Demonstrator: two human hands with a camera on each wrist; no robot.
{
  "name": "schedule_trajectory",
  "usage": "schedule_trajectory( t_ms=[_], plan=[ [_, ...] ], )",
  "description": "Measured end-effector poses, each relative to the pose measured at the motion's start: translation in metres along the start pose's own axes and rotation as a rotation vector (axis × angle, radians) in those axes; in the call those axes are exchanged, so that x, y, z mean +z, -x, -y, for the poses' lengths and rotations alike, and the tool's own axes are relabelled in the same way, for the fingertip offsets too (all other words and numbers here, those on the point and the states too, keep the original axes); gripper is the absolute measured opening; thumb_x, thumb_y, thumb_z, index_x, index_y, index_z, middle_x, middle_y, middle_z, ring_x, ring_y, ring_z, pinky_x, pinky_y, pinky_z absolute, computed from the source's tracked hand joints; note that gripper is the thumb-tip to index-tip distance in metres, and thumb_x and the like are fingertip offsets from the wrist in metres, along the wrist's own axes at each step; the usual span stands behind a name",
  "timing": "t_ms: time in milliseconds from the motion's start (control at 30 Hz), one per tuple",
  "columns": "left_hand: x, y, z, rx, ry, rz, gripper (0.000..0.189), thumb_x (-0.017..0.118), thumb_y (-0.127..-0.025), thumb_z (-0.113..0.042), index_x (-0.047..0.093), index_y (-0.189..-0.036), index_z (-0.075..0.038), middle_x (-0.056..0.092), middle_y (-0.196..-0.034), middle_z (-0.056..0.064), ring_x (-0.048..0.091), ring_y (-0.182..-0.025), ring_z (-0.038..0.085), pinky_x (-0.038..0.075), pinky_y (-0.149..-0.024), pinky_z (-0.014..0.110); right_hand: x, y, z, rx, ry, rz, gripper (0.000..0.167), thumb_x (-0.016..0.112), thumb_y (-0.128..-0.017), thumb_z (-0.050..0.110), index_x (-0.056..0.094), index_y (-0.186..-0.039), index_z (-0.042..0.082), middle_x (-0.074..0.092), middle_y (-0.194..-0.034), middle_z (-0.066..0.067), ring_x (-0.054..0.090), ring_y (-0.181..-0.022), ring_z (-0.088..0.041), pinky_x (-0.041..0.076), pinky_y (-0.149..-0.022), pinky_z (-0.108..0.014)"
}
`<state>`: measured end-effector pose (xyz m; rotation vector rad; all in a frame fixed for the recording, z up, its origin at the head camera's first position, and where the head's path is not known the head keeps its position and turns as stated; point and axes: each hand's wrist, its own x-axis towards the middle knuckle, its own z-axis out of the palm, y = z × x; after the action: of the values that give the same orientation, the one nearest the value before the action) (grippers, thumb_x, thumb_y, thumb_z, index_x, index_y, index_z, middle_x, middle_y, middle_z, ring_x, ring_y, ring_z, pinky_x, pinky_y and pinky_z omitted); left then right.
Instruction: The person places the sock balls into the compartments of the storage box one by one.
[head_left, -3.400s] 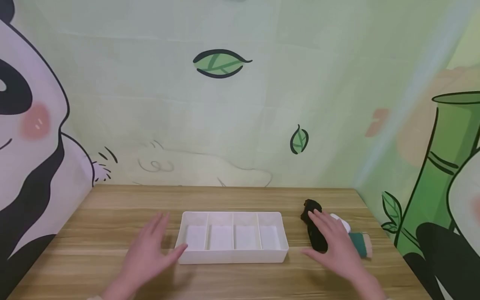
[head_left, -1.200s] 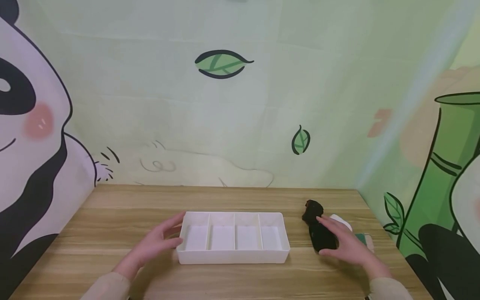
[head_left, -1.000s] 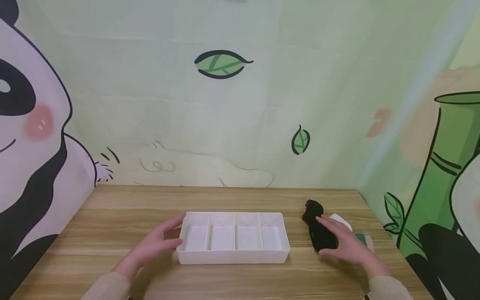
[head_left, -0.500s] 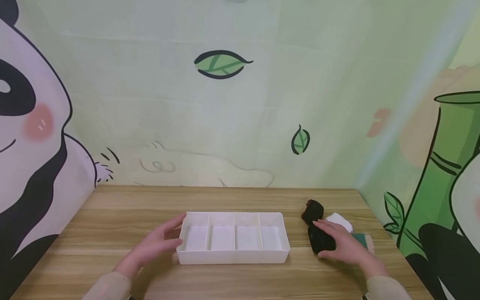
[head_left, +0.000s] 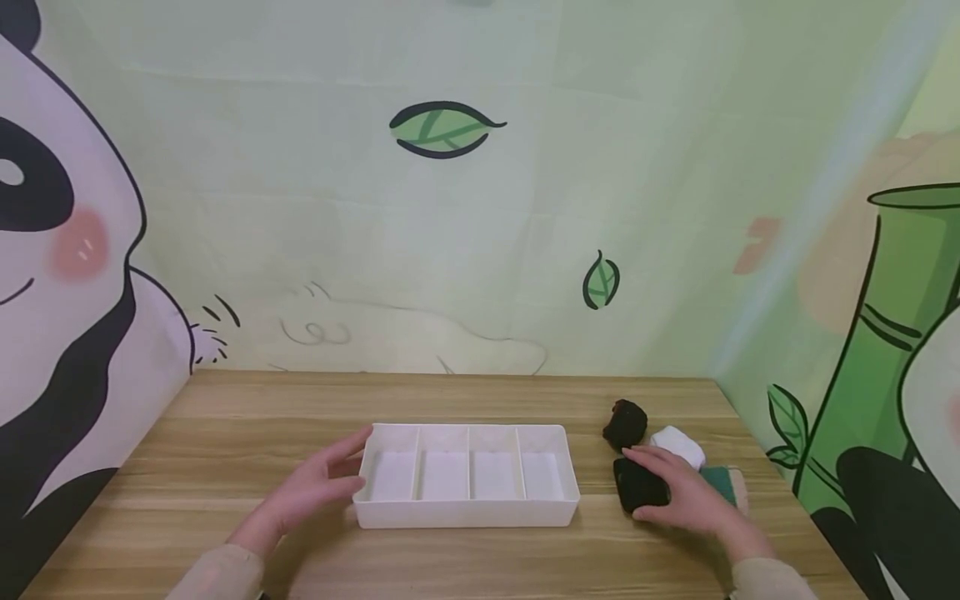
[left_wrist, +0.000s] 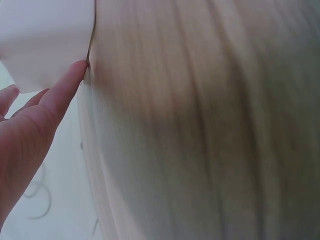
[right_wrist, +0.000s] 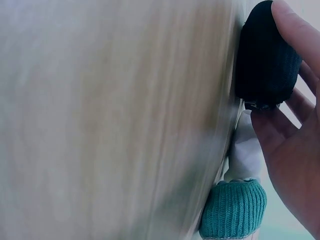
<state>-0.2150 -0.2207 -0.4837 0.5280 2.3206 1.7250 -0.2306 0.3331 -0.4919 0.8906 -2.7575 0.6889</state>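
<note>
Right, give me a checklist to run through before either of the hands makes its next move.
1. Left hand at the tray: ok, touching its left end.
2. Tray upright: ok, its four compartments face up.
3. Right hand on the near black bundle: ok, thumb and fingers grip it.
4. Grip firm enough to lift: cannot tell from the pictures.
5. Near black bundle apart from the far black bundle: cannot tell, they lie very close.
6. Green bundle in full view from the head: not ok, the right hand covers part of it.
</note>
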Motion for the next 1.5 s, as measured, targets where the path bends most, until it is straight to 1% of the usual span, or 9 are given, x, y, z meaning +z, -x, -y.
schedule_trajectory(
  t_ms=[167, 300, 533, 700, 867, 1000, 1300, 1500],
  plan=[
    [0.000, 0.000, 0.001, 0.008, -0.014, -0.003, 0.073, 0.064, -0.094, -0.007, 0.025, -0.155, 0.000, 0.026, -0.154, 0.032, 0.038, -0.133, 0.052, 0.048, -0.091, 0.025, 0.001, 0.001, 0.001, -0.013, -0.009, -0.011, 0.080, 0.091, -0.069, 0.029, 0.055, -0.137, 0.003, 0.053, -0.134, -0.024, 0.051, -0.119, -0.047, 0.043, -0.091, -0.064],
    [0.001, 0.000, 0.001, 0.011, -0.012, 0.000, 0.073, 0.064, -0.094, -0.007, 0.024, -0.155, 0.000, 0.026, -0.154, 0.032, 0.039, -0.132, 0.053, 0.048, -0.091, 0.024, 0.002, 0.001, 0.001, -0.001, -0.021, 0.001, 0.082, 0.090, -0.070, 0.031, 0.055, -0.137, 0.003, 0.052, -0.135, -0.023, 0.050, -0.120, -0.045, 0.043, -0.092, -0.063],
    [0.001, 0.000, 0.001, 0.007, -0.002, 0.006, 0.074, 0.063, -0.094, -0.007, 0.023, -0.156, -0.001, 0.025, -0.155, 0.032, 0.039, -0.132, 0.053, 0.049, -0.093, 0.030, 0.002, 0.001, 0.003, 0.028, -0.039, 0.024, 0.084, 0.090, -0.069, 0.035, 0.053, -0.138, 0.005, 0.052, -0.135, -0.020, 0.051, -0.120, -0.040, 0.047, -0.091, -0.057],
    [0.001, 0.000, 0.000, -0.002, -0.020, -0.002, 0.073, 0.063, -0.094, -0.008, 0.024, -0.156, -0.002, 0.024, -0.156, 0.030, 0.039, -0.132, 0.052, 0.050, -0.095, 0.037, 0.003, 0.002, 0.005, 0.031, -0.039, 0.016, 0.082, 0.091, -0.069, 0.034, 0.054, -0.137, 0.006, 0.053, -0.133, -0.018, 0.053, -0.118, -0.037, 0.048, -0.091, -0.053],
    [0.001, 0.000, -0.001, -0.013, -0.029, -0.007, 0.073, 0.064, -0.094, -0.009, 0.025, -0.156, -0.004, 0.025, -0.156, 0.029, 0.040, -0.133, 0.051, 0.050, -0.096, 0.041, 0.004, 0.001, 0.007, 0.030, -0.041, 0.004, 0.080, 0.091, -0.069, 0.031, 0.055, -0.135, 0.006, 0.053, -0.130, -0.015, 0.054, -0.115, -0.034, 0.049, -0.090, -0.049],
    [0.001, 0.000, 0.000, -0.014, -0.023, -0.005, 0.073, 0.063, -0.095, -0.009, 0.025, -0.156, -0.004, 0.025, -0.156, 0.030, 0.040, -0.132, 0.051, 0.049, -0.097, 0.042, 0.005, 0.001, 0.007, 0.046, -0.047, 0.011, 0.079, 0.091, -0.069, 0.032, 0.055, -0.135, 0.005, 0.053, -0.129, -0.015, 0.053, -0.114, -0.032, 0.048, -0.091, -0.048],
    [0.001, 0.000, 0.001, -0.022, 0.002, -0.001, 0.074, 0.064, -0.095, -0.010, 0.024, -0.157, -0.005, 0.023, -0.157, 0.030, 0.039, -0.133, 0.052, 0.051, -0.095, 0.043, 0.001, 0.000, 0.014, 0.100, -0.074, 0.033, 0.077, 0.091, -0.069, 0.029, 0.056, -0.133, 0.004, 0.053, -0.129, -0.017, 0.053, -0.115, -0.034, 0.047, -0.091, -0.050],
    [0.001, 0.000, 0.000, -0.020, 0.001, 0.001, 0.075, 0.064, -0.095, -0.012, 0.024, -0.157, -0.005, 0.023, -0.157, 0.029, 0.039, -0.133, 0.051, 0.051, -0.095, 0.041, 0.001, 0.001, 0.016, 0.113, -0.081, 0.031, 0.076, 0.091, -0.070, 0.031, 0.057, -0.133, 0.005, 0.055, -0.127, -0.014, 0.053, -0.113, -0.030, 0.048, -0.091, -0.047]
  ],
)
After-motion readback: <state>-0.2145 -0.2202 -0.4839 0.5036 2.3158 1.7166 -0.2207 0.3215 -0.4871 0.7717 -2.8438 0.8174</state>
